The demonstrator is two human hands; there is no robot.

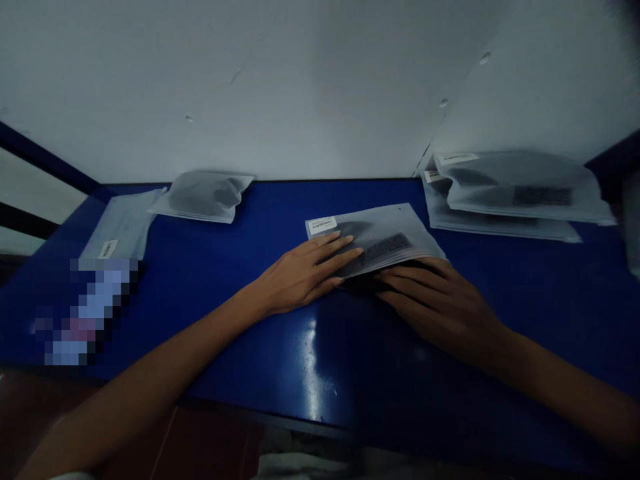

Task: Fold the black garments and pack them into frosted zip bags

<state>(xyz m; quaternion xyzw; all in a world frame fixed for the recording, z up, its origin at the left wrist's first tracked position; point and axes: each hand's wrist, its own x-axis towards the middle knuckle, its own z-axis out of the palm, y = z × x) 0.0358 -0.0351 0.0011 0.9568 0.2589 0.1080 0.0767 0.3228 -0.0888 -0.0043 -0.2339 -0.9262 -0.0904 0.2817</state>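
A frosted plastic bag [400, 227] with a white barcode label and a block of dark print lies at the middle of the blue table. Several layered edges show along its near side. My left hand [305, 273] rests flat on the bag's left part, fingers stretched out. At the near right edge, my right hand [440, 300] has its fingers close together, with the upper ones partly tucked under the bag; its thumb is hidden. Dark shadow under the near edge hides what lies between the bag and the fingertips.
Two more frosted bags [520, 183] lie overlapping at the back right. A puffed frosted bag [205, 195] and a flatter labelled bag [125, 223] lie at the back left. A pixelated item [95, 313] is near the left edge. The blue table [240, 360] meets a pale wall [250, 87].
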